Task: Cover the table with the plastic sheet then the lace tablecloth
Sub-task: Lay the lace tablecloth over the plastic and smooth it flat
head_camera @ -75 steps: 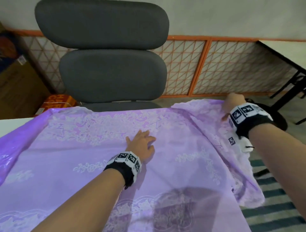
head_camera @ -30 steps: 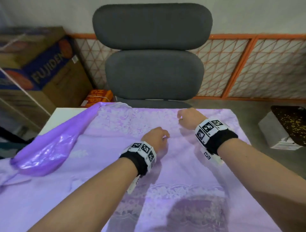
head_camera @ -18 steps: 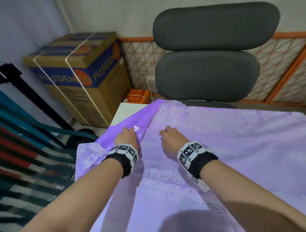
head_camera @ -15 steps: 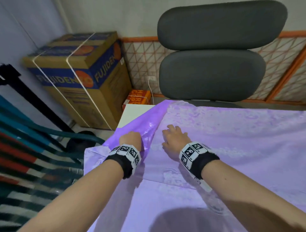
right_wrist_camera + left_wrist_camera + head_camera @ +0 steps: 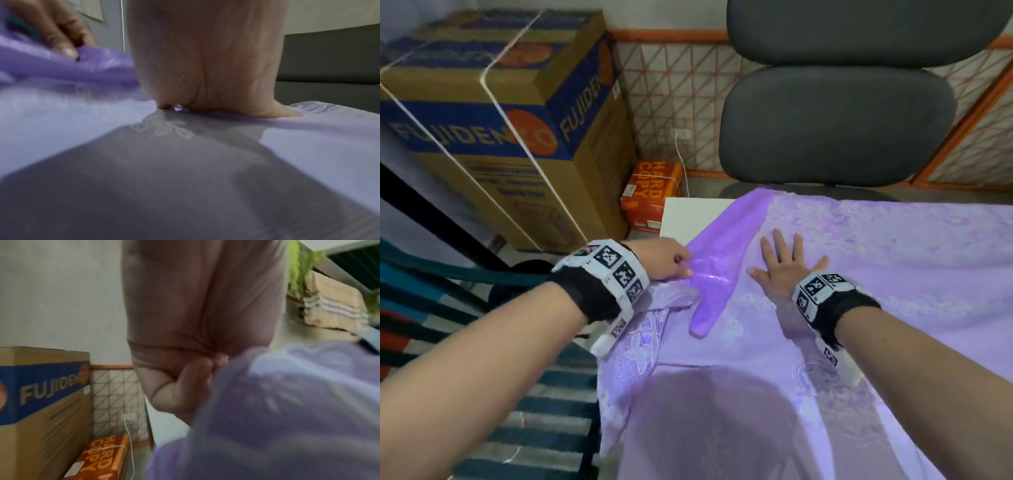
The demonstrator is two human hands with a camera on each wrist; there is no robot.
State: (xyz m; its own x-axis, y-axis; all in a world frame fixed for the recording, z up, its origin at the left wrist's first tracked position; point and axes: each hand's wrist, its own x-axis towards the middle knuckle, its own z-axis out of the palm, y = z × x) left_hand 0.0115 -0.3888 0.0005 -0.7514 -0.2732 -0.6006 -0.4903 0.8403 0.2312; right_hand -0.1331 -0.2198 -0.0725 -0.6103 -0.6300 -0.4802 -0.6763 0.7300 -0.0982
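A glossy purple plastic sheet lies in a folded strip over the table's left side, on top of the pale lilac lace tablecloth. My left hand is at the table's left edge and pinches the fold of the plastic sheet. In the left wrist view its fingertips are closed on blurred purple material. My right hand lies flat with spread fingers on the lace, just right of the strip. Its palm presses the lace tablecloth down.
A bare white table corner shows at the far left. A grey office chair stands behind the table. A large cardboard box and an orange paper box sit on the floor to the left, by a striped rug.
My left hand has moved left past the table edge, drawing the plastic strip with it. My right hand has spread flat on the lace. The view has swung left.
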